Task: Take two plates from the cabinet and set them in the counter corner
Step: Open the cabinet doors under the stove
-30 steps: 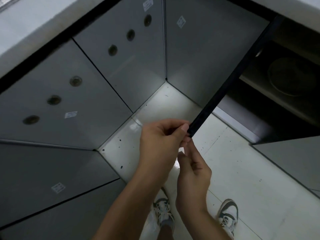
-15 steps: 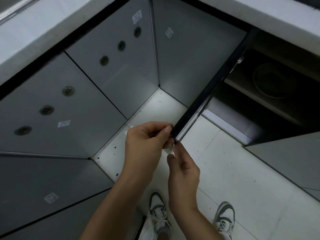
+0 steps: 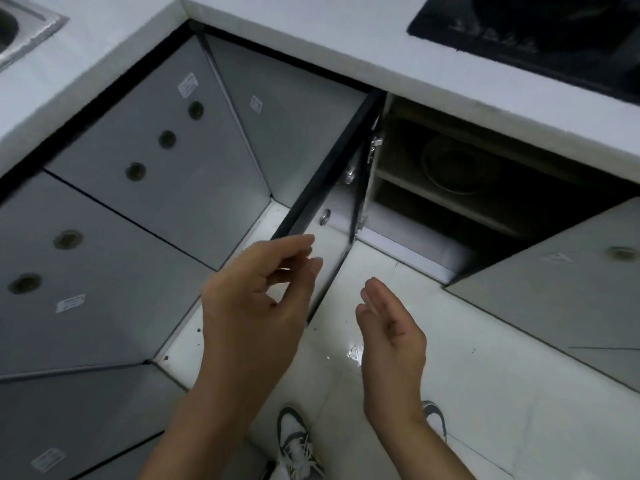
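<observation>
The white table (image 3: pixel 346 43) runs in an L across the top of the scene, its inner corner up at the left, with a steel sink (image 3: pixel 20 32) at the far left edge and a black cooktop (image 3: pixel 540 32) at the upper right. Below it stand grey cabinet fronts (image 3: pixel 145 188) with round dark pulls and small white stickers. One cabinet door (image 3: pixel 322 188) stands swung out, edge-on to the viewer, its dark top edge running from under the table down toward the hands, with metal hinges showing on its inner face. Behind it the open cabinet (image 3: pixel 485 188) is dark inside; on its upper shelf lies a round plate (image 3: pixel 457 164), dim and hard to make out, so I cannot tell whether it is one plate or a stack. The floor (image 3: pixel 450 375) is pale glossy tile with a few dark specks.

The person's left hand (image 3: pixel 256 306) hangs just at the door's lower edge, fingers curled loosely with thumb and forefinger apart; its grip is open and holds nothing. The right hand (image 3: pixel 391 330) sits to the right of the door, palm turned inward, fingers straight and together, grip open and empty. Two white-and-dark sneakers (image 3: pixel 298 445) show at the bottom.
</observation>
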The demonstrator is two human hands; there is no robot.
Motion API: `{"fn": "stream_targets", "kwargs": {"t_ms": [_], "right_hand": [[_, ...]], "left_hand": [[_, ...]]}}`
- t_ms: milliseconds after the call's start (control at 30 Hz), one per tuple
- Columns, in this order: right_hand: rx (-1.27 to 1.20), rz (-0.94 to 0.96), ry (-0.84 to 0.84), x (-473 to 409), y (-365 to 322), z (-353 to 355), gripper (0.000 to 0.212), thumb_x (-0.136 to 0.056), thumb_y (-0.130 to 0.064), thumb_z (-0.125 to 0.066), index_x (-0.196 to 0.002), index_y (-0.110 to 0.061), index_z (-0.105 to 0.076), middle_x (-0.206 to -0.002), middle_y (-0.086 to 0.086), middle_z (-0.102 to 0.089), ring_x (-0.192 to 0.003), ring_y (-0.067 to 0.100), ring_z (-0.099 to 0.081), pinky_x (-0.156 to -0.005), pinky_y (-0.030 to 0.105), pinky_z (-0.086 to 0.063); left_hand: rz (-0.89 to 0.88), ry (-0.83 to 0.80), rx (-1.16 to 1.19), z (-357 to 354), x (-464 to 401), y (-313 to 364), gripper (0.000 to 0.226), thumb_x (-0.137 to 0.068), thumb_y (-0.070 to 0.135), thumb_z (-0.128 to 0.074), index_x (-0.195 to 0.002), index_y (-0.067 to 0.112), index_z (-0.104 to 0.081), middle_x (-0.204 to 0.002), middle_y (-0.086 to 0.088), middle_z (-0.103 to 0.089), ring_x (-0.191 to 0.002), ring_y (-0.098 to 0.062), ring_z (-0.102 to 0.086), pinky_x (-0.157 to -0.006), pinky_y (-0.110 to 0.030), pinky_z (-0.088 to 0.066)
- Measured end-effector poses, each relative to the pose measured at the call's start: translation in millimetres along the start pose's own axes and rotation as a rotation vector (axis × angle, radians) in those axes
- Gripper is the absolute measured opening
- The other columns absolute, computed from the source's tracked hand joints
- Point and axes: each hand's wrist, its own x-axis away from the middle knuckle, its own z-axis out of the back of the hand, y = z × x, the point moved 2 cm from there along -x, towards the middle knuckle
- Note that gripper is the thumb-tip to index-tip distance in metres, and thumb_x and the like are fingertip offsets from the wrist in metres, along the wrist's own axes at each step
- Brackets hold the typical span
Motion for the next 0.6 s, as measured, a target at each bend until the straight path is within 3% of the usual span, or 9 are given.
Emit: {"fn": "stream_targets", "kwargs": {"t_ms": [200, 267, 400, 600], "right_hand": [[-0.095, 0.024, 0.118, -36.1, -40.8, 86.1, 0.035, -0.087, -0.005, -0.060, -0.119, -0.018, -0.065, -0.111, -0.009, -0.072, -0.100, -0.003, -0.064, -0.078, 0.003, -0.047], [-0.123, 0.033, 0.172, -48.0, -54.5, 118.3, 0.033, -0.086, -0.005, -0.062, -0.115, -0.020, -0.067, -0.106, -0.011, -0.073, -0.099, 0.001, -0.066, -0.082, 0.009, -0.050], [-0.131, 0.036, 0.265, -70.2, -73.4, 180.3, 0.027, -0.086, -0.016, -0.063, -0.111, -0.026, -0.069, -0.111, -0.008, -0.072, -0.106, 0.009, -0.064, -0.098, 0.036, -0.049], [-0.321, -0.070, 0.334, -104.9, -88.4, 267.4, 0.024, -0.086, -0.012, -0.062, -0.107, -0.021, -0.070, -0.107, 0.000, -0.073, -0.099, 0.016, -0.069, -0.094, 0.040, -0.051]], "left_hand": [[0.071, -0.175, 0.125, -83.6, 1.2, 39.4, 0.028, -0.082, 0.020, -0.070, -0.110, 0.018, -0.069, -0.101, 0.011, -0.072, -0.095, -0.006, -0.069, -0.082, -0.025, -0.057], [0.088, -0.231, 0.132, -117.0, 4.2, 51.8, 0.030, -0.081, 0.018, -0.071, -0.110, 0.020, -0.068, -0.101, 0.011, -0.072, -0.096, -0.005, -0.068, -0.083, -0.025, -0.057], [0.125, -0.361, 0.161, -187.3, 14.0, 72.7, 0.033, -0.080, 0.020, -0.073, -0.111, 0.025, -0.067, -0.103, 0.015, -0.070, -0.098, 0.001, -0.065, -0.082, -0.015, -0.053], [0.236, -0.584, 0.145, -286.3, 20.9, 82.2, 0.048, -0.079, 0.019, -0.077, -0.120, 0.035, -0.060, -0.114, 0.022, -0.063, -0.107, 0.005, -0.058, -0.082, -0.006, -0.048]]}}
